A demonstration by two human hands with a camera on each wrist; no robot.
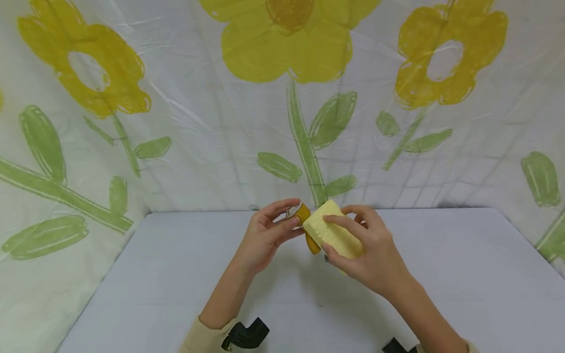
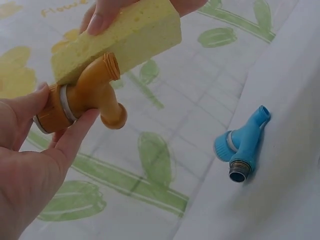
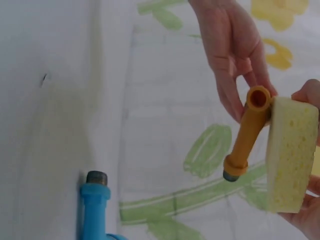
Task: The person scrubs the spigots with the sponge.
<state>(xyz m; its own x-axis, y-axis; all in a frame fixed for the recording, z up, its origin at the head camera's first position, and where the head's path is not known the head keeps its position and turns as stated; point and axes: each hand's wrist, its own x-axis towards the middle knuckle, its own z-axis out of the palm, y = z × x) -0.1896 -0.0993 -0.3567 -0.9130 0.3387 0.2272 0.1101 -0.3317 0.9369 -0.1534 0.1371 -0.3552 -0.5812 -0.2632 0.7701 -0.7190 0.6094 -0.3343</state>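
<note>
My left hand (image 1: 265, 235) holds an orange plastic tap (image 2: 92, 85) in the air, thumb and fingers around its ribbed round end beside a silver ring. A pale yellow block sponge (image 1: 333, 233) is gripped in my right hand (image 1: 379, 255), thumb on one side and fingers on the other. The sponge lies against the tap's body in the left wrist view. In the right wrist view, the tap's open round mouth (image 3: 258, 98) faces the camera and its dark-tipped branch points down. Much of the tap is hidden behind the sponge in the head view.
A blue tap (image 2: 242, 142) of similar shape, with a dark threaded end, lies on the white table (image 1: 176, 274); in the head view the sponge and right hand mostly cover it. Behind the table hangs a white sheet (image 1: 198, 147) with painted yellow flowers and green leaves.
</note>
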